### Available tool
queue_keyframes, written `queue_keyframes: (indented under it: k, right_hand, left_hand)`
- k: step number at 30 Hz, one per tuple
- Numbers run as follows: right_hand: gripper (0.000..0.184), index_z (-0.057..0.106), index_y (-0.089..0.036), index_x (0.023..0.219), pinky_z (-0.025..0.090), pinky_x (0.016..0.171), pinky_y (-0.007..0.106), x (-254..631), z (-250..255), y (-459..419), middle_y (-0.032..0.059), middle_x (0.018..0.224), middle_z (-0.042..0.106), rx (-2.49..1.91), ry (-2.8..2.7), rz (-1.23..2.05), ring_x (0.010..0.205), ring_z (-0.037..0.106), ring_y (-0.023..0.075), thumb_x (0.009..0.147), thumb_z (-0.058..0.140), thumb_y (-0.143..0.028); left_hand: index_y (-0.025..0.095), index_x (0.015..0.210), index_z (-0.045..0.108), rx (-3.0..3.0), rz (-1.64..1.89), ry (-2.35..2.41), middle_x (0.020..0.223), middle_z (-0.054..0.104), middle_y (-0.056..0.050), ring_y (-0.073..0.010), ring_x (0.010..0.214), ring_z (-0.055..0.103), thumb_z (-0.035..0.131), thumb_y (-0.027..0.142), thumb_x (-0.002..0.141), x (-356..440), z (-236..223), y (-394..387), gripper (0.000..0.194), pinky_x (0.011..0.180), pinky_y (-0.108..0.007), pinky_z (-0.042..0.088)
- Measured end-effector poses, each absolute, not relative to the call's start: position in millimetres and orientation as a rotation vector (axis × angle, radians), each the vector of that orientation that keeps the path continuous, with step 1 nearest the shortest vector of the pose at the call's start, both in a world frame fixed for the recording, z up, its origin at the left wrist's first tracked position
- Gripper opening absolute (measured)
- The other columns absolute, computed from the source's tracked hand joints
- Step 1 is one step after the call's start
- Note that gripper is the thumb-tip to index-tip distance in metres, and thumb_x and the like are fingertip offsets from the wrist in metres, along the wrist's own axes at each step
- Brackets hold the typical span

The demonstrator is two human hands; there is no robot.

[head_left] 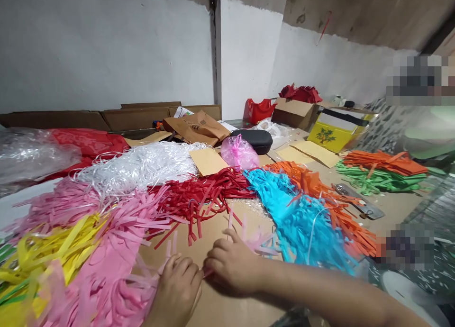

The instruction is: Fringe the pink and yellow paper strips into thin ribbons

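Note:
My left hand point(179, 284) and my right hand point(231, 265) meet low in the middle of the view, over a brown cardboard sheet point(213, 227). Both pinch thin pink paper strips point(256, 239) that fan out between and beyond the fingers. My left hand rests against a big pile of pink strips point(113, 265). Red strips point(199, 194) lie just beyond my fingers, and a blue pile point(298, 213) lies to the right of my right hand.
Yellow strips point(42, 256), white ribbon strands point(138, 166), orange strips point(320, 189) and a green and orange stack point(384, 173) cover the table. A pink bag point(240, 152), a black case point(258, 140), cardboard boxes point(295, 111) and a yellow box point(334, 132) stand behind. A person sits at the right.

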State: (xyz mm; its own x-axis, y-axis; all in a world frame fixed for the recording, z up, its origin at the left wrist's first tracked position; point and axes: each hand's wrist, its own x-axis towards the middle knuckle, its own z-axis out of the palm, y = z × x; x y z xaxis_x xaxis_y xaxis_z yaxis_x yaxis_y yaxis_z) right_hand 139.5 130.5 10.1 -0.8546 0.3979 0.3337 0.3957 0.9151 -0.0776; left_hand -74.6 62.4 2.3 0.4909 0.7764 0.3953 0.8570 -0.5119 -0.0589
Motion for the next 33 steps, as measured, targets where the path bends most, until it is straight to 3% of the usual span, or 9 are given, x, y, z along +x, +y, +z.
queue_keyframes:
  k: [3,6,10,13,18,22,25,28,33]
  right_hand:
    - [0.023,0.07,-0.018,0.096,0.029,0.096,0.045,146,6,129,0.0042,0.09,0.074,-0.572,-2.767,-0.109,0.087,0.055,0.0215,0.104,0.049,-0.024]
    - [0.02,0.073,-0.021,0.096,0.03,0.09,0.042,158,-1,134,0.0017,0.094,0.076,-0.656,-2.677,0.118,0.093,0.057,0.0204,0.103,0.057,-0.031]
    - [0.018,0.078,-0.026,0.085,0.032,0.089,0.038,166,-11,144,-0.0022,0.091,0.078,-0.884,-2.527,0.559,0.096,0.062,0.0189,0.085,0.082,-0.043]
    - [0.02,0.077,-0.023,0.076,0.036,0.086,0.034,164,-15,149,-0.0014,0.083,0.076,-1.011,-2.495,0.626,0.09,0.064,0.018,0.078,0.089,-0.039]
    - [0.008,0.075,-0.02,0.073,0.035,0.081,0.035,158,-10,150,0.0006,0.079,0.073,-1.098,-2.51,0.563,0.084,0.061,0.0195,0.078,0.081,-0.023]
    - [0.009,0.072,-0.019,0.074,0.032,0.075,0.037,157,-4,149,0.0035,0.08,0.072,-1.116,-2.53,0.494,0.082,0.059,0.0213,0.077,0.078,-0.024]
    - [0.011,0.073,-0.023,0.091,0.032,0.086,0.041,164,3,147,0.0017,0.097,0.075,-0.933,-2.603,0.431,0.097,0.059,0.0224,0.087,0.073,-0.033]
    - [0.014,0.071,-0.024,0.097,0.023,0.104,0.048,170,9,144,-0.0012,0.105,0.076,-0.489,-2.717,0.123,0.11,0.057,0.0214,0.1,0.06,-0.032]
    - [0.023,0.068,-0.016,0.088,0.028,0.1,0.046,161,9,143,0.0053,0.092,0.073,-0.341,-2.786,-0.297,0.092,0.057,0.0215,0.102,0.05,-0.018]
  left_hand:
    - [0.025,0.082,0.07,-2.509,-0.511,-1.373,0.076,0.071,0.001,-0.0213,0.083,0.061,0.049,0.006,0.087,-84,-1,61,0.029,0.097,-0.043,0.032]
    - [0.029,0.089,0.069,-2.594,-0.637,-1.379,0.08,0.074,0.006,-0.018,0.083,0.064,0.053,0.009,0.089,-96,-1,60,0.025,0.093,-0.04,0.03]
    - [0.031,0.086,0.07,-2.659,-0.643,-1.607,0.08,0.074,0.01,-0.0158,0.08,0.066,0.066,0.029,0.09,-104,-4,63,0.007,0.086,-0.036,0.029]
    - [0.029,0.081,0.071,-2.666,-0.548,-1.875,0.081,0.073,0.006,-0.0198,0.085,0.067,0.058,0.033,0.094,-100,-6,65,0.019,0.086,-0.039,0.031]
    - [0.024,0.072,0.067,-2.628,-0.341,-1.974,0.079,0.07,-0.002,-0.027,0.085,0.064,0.047,0.026,0.094,-89,-4,70,0.029,0.082,-0.043,0.037]
    - [0.023,0.074,0.066,-2.609,-0.346,-1.941,0.078,0.07,-0.002,-0.0259,0.084,0.064,0.049,0.023,0.093,-92,-1,73,0.026,0.081,-0.042,0.035]
    - [0.027,0.089,0.069,-2.648,-0.539,-1.625,0.086,0.072,0.003,-0.0201,0.087,0.062,0.054,0.016,0.091,-94,-1,73,0.019,0.084,-0.038,0.034]
    - [0.03,0.095,0.069,-2.596,-0.781,-1.18,0.085,0.073,0.006,-0.0181,0.087,0.059,0.047,0.006,0.087,-88,-3,71,0.033,0.092,-0.037,0.033]
    - [0.025,0.085,0.065,-2.575,-0.818,-1.194,0.079,0.07,0.003,-0.0205,0.083,0.056,0.054,0.013,0.086,-75,-1,72,0.016,0.096,-0.042,0.033]
